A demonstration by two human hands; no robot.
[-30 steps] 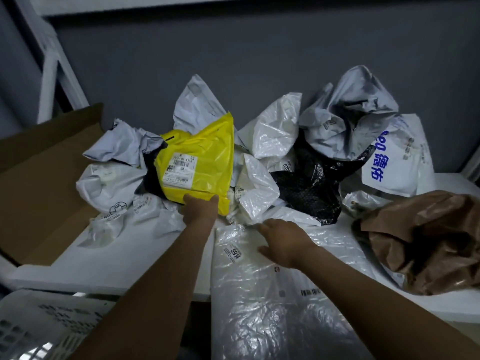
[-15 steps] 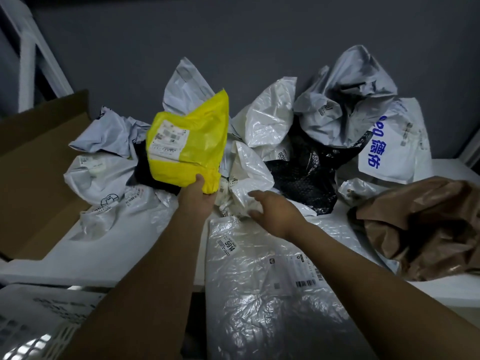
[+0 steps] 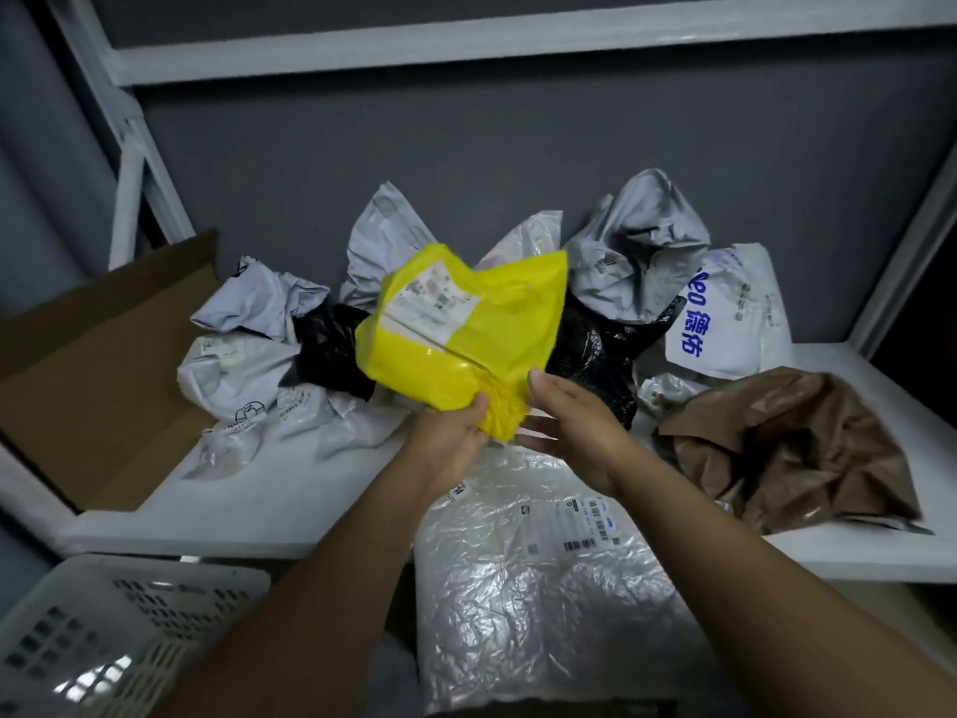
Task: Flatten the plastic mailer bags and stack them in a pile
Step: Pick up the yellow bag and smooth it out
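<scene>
A crumpled yellow mailer bag (image 3: 466,334) with a white label is lifted above the shelf. My left hand (image 3: 448,437) grips its lower corner. My right hand (image 3: 567,422) is just to the right of that corner, fingers straight, thumb up beside the bag's edge. Below my hands a flattened clear plastic bag (image 3: 544,577) with barcode labels lies over the shelf's front edge. Behind, crumpled bags are heaped: grey-white ones (image 3: 243,365), black ones (image 3: 595,349), a grey one (image 3: 637,251) and a white one with blue print (image 3: 730,313).
A crumpled brown bag (image 3: 797,443) lies at the right on the white shelf (image 3: 217,505). A cardboard box flap (image 3: 88,355) stands at the left. A white perforated basket (image 3: 103,634) sits lower left. White rack posts frame both sides.
My left hand has lifted the yellow bag off the heap and carried it right. My right hand left the clear bag and rose beside the yellow bag.
</scene>
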